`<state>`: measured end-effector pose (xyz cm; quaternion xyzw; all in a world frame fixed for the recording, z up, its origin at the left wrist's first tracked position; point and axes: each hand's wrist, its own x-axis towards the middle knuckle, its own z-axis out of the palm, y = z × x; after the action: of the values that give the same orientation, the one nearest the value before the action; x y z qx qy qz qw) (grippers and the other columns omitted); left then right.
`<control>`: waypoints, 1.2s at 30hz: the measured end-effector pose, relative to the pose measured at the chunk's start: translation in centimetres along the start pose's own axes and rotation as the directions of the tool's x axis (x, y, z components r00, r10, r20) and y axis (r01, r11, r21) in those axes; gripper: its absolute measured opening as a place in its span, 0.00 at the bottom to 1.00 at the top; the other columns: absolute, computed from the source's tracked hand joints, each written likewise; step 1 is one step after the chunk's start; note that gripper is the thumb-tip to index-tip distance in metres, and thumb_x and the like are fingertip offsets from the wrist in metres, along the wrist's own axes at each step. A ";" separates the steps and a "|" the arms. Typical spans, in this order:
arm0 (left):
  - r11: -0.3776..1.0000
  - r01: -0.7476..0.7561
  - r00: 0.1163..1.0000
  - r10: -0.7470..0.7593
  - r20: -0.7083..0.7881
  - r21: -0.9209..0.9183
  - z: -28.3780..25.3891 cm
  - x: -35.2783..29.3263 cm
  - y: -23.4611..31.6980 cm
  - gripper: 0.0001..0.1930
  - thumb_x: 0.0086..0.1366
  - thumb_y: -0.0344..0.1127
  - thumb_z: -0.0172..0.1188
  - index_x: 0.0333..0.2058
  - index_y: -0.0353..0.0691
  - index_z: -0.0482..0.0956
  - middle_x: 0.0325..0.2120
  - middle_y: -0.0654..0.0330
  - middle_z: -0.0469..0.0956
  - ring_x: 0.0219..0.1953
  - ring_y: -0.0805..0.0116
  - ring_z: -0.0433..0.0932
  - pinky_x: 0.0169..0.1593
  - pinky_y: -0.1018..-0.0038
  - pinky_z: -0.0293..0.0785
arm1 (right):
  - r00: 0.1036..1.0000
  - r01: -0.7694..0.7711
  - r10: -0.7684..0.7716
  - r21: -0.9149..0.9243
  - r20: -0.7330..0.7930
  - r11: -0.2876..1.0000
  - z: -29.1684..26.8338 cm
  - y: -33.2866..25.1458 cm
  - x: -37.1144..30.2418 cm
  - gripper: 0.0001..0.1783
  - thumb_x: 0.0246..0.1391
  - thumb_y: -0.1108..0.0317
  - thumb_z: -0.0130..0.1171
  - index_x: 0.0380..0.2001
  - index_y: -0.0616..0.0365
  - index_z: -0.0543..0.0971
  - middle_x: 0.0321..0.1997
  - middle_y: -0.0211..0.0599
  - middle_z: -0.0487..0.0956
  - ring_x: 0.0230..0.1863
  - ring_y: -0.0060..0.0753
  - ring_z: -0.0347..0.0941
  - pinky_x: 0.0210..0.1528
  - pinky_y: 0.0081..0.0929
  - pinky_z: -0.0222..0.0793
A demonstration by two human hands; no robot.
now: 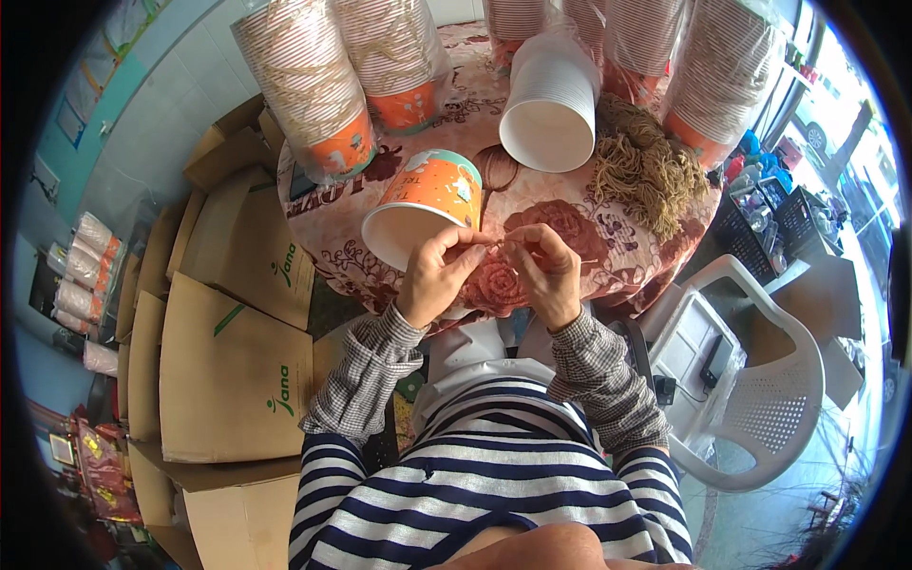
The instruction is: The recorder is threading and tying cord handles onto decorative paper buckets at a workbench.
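My left hand (439, 274) and my right hand (549, 269) meet over the near edge of a round table with a floral cloth (608, 256). Between their fingertips they pinch a thin tan string (498, 243). An orange paper cup (420, 207) lies on its side just beyond my left hand, its open mouth toward me. A heap of the same tan string (644, 163) lies on the table to the right.
Tall wrapped stacks of orange cups (318, 85) and a stack of white lids or cups (549, 100) stand at the table's back. Flattened cardboard boxes (233, 361) pile up at left. A white plastic chair (760, 399) stands at right.
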<state>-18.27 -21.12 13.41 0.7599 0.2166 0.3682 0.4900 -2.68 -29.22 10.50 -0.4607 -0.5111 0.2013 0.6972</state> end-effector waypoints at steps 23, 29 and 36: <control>0.887 -0.248 0.928 0.333 -0.167 0.390 0.6 -1.6 1.0 0.19 0.59 0.22 0.61 0.51 0.37 0.76 0.49 0.57 0.74 0.27 0.77 0.72 0.33 0.78 0.73 | 0.970 -0.192 0.202 -0.083 0.133 0.978 -1.9 -1.2 -0.2 0.04 0.58 0.74 0.56 0.34 0.63 0.72 0.26 0.31 0.75 0.28 0.20 0.72 0.32 0.20 0.69; 0.697 -0.442 0.855 0.518 0.029 0.565 1.4 -0.3 -0.6 0.12 0.54 0.23 0.61 0.38 0.40 0.81 0.38 0.59 0.82 0.37 0.59 0.81 0.40 0.66 0.77 | 0.972 -0.029 0.083 -0.237 0.221 0.971 -1.2 -3.1 -0.6 0.07 0.59 0.77 0.55 0.41 0.62 0.72 0.28 0.27 0.74 0.29 0.13 0.68 0.31 0.15 0.65; 0.393 -0.514 0.762 0.617 0.196 0.762 -0.6 0.2 -0.6 0.08 0.52 0.29 0.63 0.32 0.46 0.82 0.35 0.69 0.80 0.45 0.70 0.76 0.52 0.68 0.67 | 0.961 -0.134 0.152 -0.089 0.231 0.987 -2.2 -3.1 -0.1 0.15 0.57 0.79 0.56 0.47 0.59 0.71 0.23 0.27 0.72 0.24 0.14 0.65 0.27 0.18 0.64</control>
<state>-18.61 -20.39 13.05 0.8969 0.1107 0.4239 -0.0594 -1.31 -31.81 12.91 -0.4941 -0.5631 0.2859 0.5975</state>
